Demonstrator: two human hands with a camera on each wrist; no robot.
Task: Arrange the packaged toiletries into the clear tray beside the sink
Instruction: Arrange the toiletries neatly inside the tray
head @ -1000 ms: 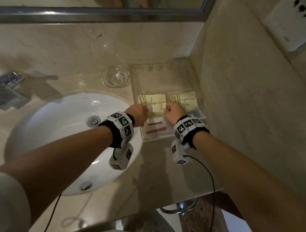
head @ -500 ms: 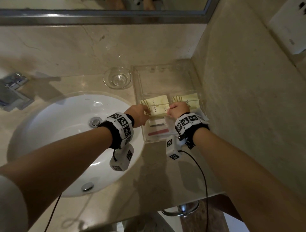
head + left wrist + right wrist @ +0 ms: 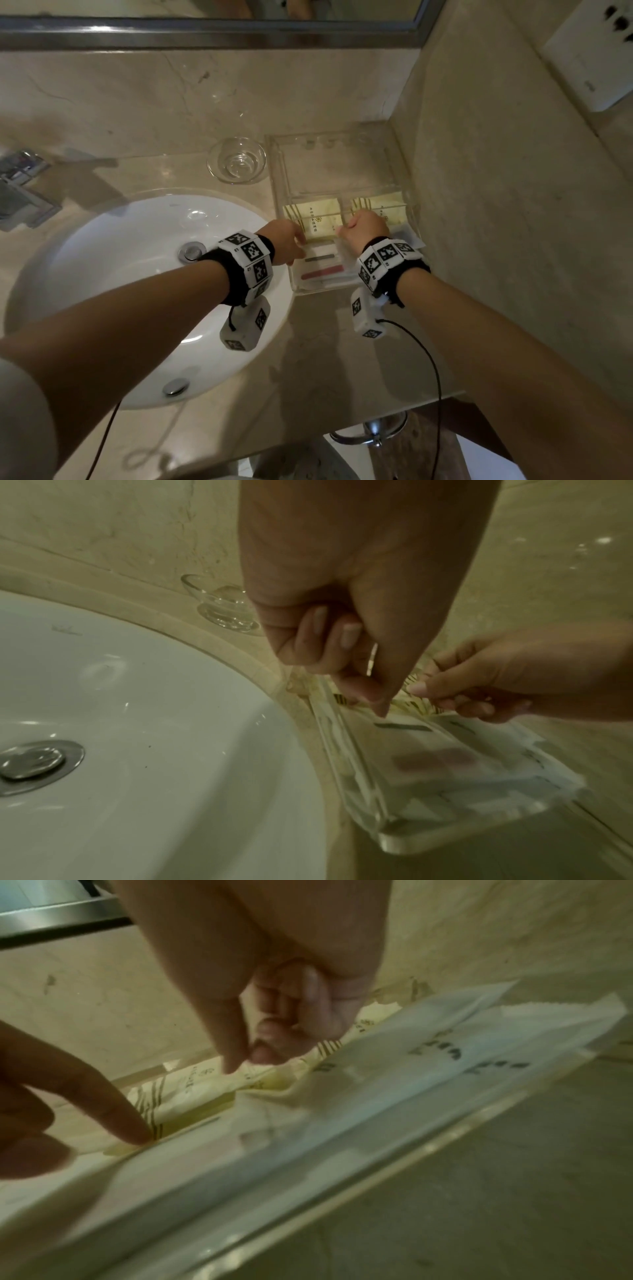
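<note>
The clear tray (image 3: 342,138) sits in the corner to the right of the sink. Two yellow packets lie side by side in its middle compartments, one on the left (image 3: 318,216) and one on the right (image 3: 388,205). White packets (image 3: 322,269) with a dark and a red strip fill the near compartment. My left hand (image 3: 296,241) has its fingers curled and pinches the near corner of the left yellow packet (image 3: 185,1096) with thumb and forefinger (image 3: 378,703). My right hand (image 3: 356,226) pinches the near edge of the right yellow packet (image 3: 248,1054).
A white sink basin (image 3: 137,274) lies to the left of the tray, with a small glass dish (image 3: 237,164) behind it and a faucet (image 3: 20,192) at far left. The stone side wall (image 3: 513,205) stands close against the tray's right side.
Both hands stay at the yellow packets. My right hand has edged slightly farther into the tray, and the left has barely moved.
</note>
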